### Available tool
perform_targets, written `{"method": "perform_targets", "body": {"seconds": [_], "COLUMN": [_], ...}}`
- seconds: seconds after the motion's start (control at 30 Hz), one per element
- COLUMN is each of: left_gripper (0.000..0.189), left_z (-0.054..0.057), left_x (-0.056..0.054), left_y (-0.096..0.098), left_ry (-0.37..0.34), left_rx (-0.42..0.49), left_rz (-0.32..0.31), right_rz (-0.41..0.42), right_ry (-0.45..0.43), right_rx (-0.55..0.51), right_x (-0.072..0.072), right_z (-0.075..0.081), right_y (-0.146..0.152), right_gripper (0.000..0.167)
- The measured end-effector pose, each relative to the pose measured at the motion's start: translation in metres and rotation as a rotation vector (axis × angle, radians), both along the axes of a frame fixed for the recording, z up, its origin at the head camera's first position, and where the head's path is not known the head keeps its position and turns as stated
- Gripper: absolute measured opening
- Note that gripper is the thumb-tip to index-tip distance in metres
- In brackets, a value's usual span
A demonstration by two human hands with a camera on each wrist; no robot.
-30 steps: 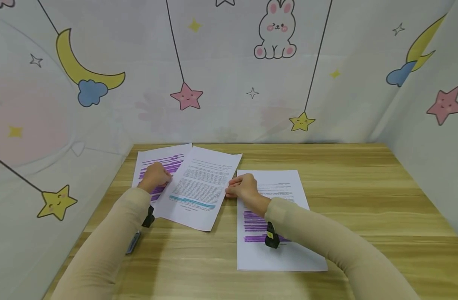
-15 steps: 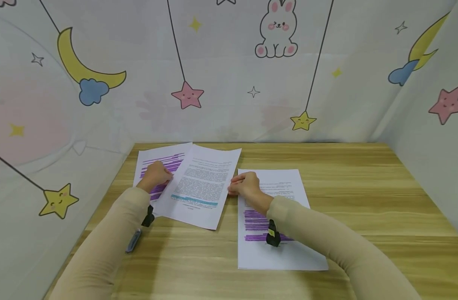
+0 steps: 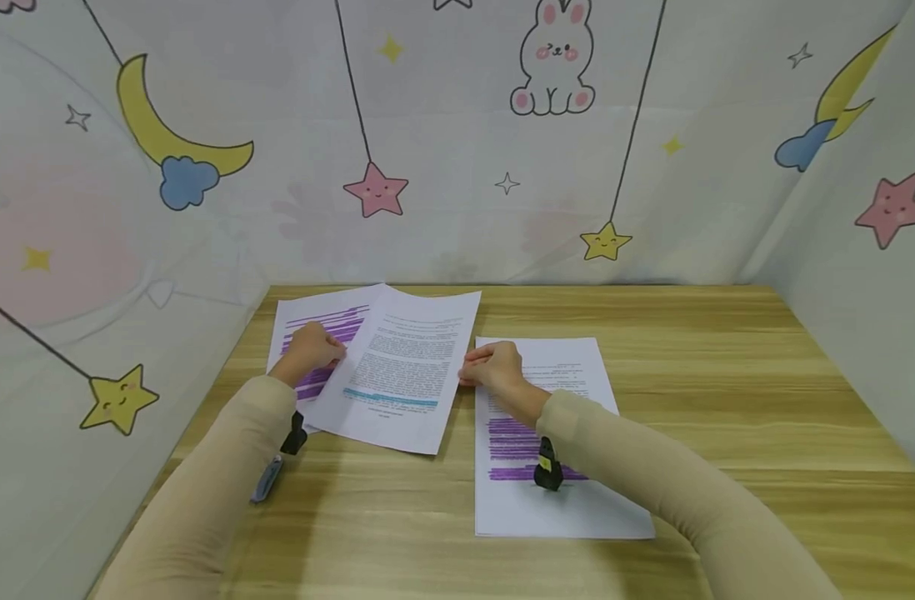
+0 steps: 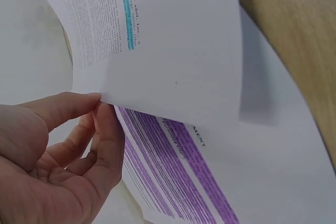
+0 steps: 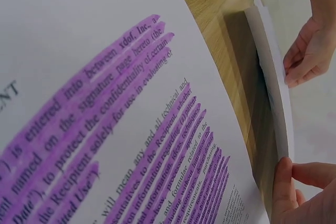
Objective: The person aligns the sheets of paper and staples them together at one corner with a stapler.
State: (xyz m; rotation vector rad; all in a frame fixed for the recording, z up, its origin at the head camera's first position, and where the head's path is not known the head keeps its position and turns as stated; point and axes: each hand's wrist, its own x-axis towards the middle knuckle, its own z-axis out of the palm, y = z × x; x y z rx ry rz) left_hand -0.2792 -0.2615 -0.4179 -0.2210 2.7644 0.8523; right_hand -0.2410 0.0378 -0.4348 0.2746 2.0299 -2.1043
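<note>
Wood-grain table (image 3: 735,400): left purple-marked sheet (image 3: 333,319), right purple-marked sheet (image 3: 512,458), small blue-grey object (image 3: 267,479) near left edge.

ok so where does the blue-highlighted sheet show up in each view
Head: the blue-highlighted sheet is just left of centre.
Left wrist: the blue-highlighted sheet spans the upper middle.
Right wrist: the blue-highlighted sheet is at right, seen nearly edge-on.
Shared landmark: the left hand at its edge, left of centre, lower left and upper right respectively.
</note>
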Motion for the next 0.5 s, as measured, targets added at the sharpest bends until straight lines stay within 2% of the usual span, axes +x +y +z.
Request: {"method": "perform_targets", "body": {"seconds": [0.23, 0.5], "left_gripper": [0.022, 0.025], "left_z": [0.004, 0.007], "left_x": [0.005, 0.010], "left_y": [0.000, 0.005], "left_ry": [0.019, 0.011], "left_rx": [0.028, 0.036], "left_rz": [-0.029, -0.033], "right_rz": [0.018, 0.045], "right_ry": [0.022, 0.021], "right_rx": [0.034, 0.085], "right_x": [-0.001, -0.001], "right_z": [-0.003, 0.004], "right_y": [0.006, 0.015], "right_gripper": [0.027, 0.028]}}
